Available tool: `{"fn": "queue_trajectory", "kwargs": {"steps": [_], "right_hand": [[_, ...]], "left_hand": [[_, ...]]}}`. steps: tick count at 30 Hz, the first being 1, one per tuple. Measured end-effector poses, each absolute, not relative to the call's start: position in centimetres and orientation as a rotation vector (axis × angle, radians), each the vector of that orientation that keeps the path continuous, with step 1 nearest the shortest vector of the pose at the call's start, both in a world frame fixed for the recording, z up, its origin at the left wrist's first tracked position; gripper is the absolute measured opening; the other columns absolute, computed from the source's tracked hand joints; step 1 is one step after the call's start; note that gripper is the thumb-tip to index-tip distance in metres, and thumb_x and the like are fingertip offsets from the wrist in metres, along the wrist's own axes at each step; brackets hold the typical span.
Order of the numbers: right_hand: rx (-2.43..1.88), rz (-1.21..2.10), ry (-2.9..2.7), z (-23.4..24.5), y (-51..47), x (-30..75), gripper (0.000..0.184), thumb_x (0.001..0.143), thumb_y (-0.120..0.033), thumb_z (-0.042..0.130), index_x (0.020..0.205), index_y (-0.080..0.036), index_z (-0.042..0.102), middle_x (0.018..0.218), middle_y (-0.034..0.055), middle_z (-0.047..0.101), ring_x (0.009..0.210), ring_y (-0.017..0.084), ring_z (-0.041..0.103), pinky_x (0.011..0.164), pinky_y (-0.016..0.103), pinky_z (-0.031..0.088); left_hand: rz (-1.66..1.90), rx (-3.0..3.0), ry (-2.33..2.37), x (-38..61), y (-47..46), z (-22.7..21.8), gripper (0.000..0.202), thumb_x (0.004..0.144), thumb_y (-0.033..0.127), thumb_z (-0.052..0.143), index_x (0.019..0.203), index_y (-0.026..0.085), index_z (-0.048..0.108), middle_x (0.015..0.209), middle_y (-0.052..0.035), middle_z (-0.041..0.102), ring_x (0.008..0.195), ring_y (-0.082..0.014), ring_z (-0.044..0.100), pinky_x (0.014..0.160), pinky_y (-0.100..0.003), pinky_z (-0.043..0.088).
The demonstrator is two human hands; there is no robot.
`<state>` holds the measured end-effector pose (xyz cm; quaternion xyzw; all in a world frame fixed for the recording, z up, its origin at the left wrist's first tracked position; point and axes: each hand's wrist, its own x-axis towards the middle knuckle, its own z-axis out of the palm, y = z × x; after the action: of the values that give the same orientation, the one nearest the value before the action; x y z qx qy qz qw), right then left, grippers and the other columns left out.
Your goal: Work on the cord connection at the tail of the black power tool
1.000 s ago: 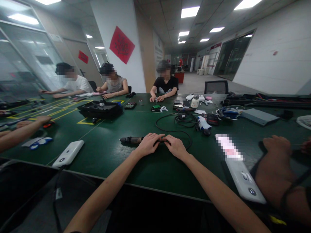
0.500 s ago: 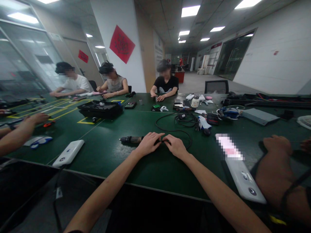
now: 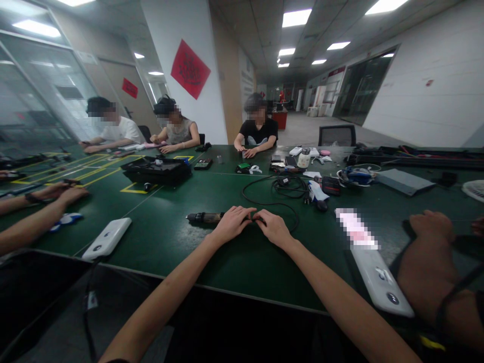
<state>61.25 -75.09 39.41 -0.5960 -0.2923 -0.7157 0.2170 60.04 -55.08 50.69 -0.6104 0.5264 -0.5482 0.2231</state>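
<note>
A dark, slim tool with a ringed black nose point(image 3: 204, 218), which looks like a corded electric screwdriver, lies sideways on the green table. My left hand point(image 3: 233, 222) is closed over its rear part, hiding that end. Close beside it, my right hand point(image 3: 271, 225) pinches what appears to be the black cord near the tool's tail. Both sets of fingertips nearly meet, and they cover the small parts between them. From behind my right hand the black cord point(image 3: 297, 214) curves up to a coil.
White slab-like devices lie at left point(image 3: 108, 238) and right point(image 3: 381, 277). A black tray point(image 3: 157, 171) stands beyond. A mouse point(image 3: 321, 205) and a blue-and-white packet point(image 3: 317, 190) lie near the coil. Co-workers' arms rest at left point(image 3: 41, 214) and right point(image 3: 425, 267); several people sit opposite.
My hands stay almost still around the tool and cord. At the left, the co-worker's hands have shifted nearer and to the right, over the blue-and-white item.
</note>
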Motion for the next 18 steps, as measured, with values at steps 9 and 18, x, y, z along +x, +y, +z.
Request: {"fn": "queue_trajectory", "kwargs": {"steps": [9, 18], "right_hand": [[-1.659, -1.978, -0.806, 39.40, -75.13, 61.23, 0.016, 0.104, -0.019, 0.058, 0.115, -0.026, 0.068, 0.115, 0.0039, 0.070, 0.096, 0.019, 0.068, 0.082, 0.029, 0.051], [-1.661, -1.983, -0.800, 39.46, -75.15, 61.31, 0.017, 0.103, -0.018, 0.058, 0.115, -0.027, 0.068, 0.116, 0.0036, 0.070, 0.096, 0.019, 0.068, 0.082, 0.029, 0.051]], "left_hand": [[-1.493, -1.670, 1.475, 59.41, -54.76, 50.46, 0.052, 0.099, 0.022, 0.059, 0.150, 0.027, 0.046, 0.119, -0.0045, 0.070, 0.114, -0.0220, 0.064, 0.103, -0.040, 0.046], [-1.496, -1.659, 1.464, 59.46, -54.89, 50.39, 0.061, 0.097, 0.021, 0.060, 0.155, 0.028, 0.042, 0.118, -0.0052, 0.070, 0.115, -0.0239, 0.064, 0.103, -0.043, 0.046]]}}
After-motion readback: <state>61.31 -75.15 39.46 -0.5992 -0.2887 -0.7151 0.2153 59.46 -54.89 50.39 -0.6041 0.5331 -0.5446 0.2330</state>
